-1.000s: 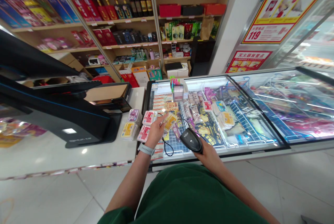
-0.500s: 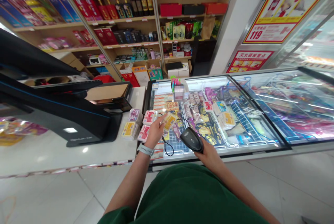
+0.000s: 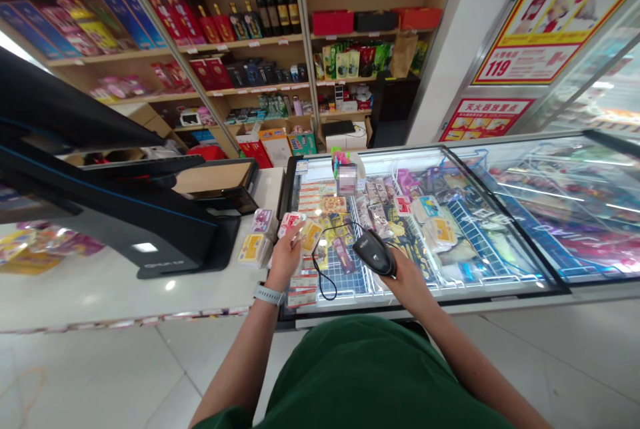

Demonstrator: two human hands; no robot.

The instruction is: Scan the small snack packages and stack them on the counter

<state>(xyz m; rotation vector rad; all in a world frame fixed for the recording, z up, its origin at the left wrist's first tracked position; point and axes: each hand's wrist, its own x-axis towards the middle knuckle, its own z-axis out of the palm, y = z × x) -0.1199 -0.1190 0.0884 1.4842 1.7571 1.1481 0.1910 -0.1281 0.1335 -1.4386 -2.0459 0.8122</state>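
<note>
Two hands: left (image 3: 284,262) clamped around yellow-labelled container (image 3: 311,235), right (image 3: 408,280) around black scanner (image 3: 374,253).

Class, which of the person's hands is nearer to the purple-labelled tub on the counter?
Left. The left hand, holding a yellow-labelled tub, is just right of the purple-labelled tub; the right hand, gripping a barcode scanner, is much farther right.

A clear yellow-labelled pack (image 3: 313,234) is held tilted; rightward slants a black corded scanner (image 3: 373,252).
</note>
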